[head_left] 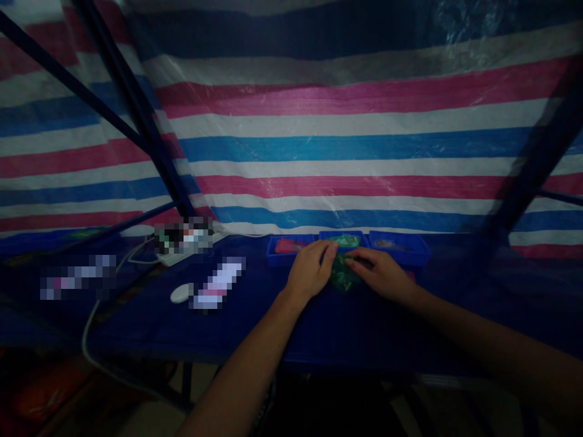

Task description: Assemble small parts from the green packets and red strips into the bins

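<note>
My left hand (pixel 311 267) and my right hand (pixel 380 273) meet over a dark blue table (pixel 319 328), both with fingers pinched on a crumpled green plastic bag (pixel 341 274) between them. The bag lies just in front of three blue trays: a left tray (pixel 285 247) with something red, a middle tray (pixel 344 240) with green material, and a right tray (pixel 401 246) with brownish bits. The light is dim and what is inside the bag cannot be made out.
A striped red, white and blue tarp (pixel 346 139) hangs behind the table, braced by dark metal poles (pixel 136 115). A power strip (pixel 182 250) with white cables, a small white oval object (pixel 181 293) and blurred items lie at the left.
</note>
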Tool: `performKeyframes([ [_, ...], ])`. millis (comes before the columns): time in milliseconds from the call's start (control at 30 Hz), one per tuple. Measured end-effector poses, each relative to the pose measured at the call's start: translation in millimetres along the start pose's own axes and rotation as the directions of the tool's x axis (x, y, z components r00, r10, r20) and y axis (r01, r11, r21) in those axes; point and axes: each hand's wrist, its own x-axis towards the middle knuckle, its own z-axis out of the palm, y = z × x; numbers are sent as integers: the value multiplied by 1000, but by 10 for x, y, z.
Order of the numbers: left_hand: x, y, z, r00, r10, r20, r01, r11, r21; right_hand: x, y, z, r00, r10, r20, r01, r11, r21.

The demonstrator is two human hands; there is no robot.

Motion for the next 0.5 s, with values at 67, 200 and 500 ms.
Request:
performKeyframes([
  [67, -1, -16, 35, 1000, 19, 17, -18, 998, -66, 13, 48, -14, 993, 108, -52, -99, 984, 147],
  [200, -4, -95, 126, 1000, 1, 7, -1, 995, -98, 7, 69, -1, 957, 283, -68, -231, 882, 410],
  [500, -6, -64, 127, 995, 80, -68, -86, 991, -101, 49, 152, -8, 937, 338, -94, -233, 801, 551],
])
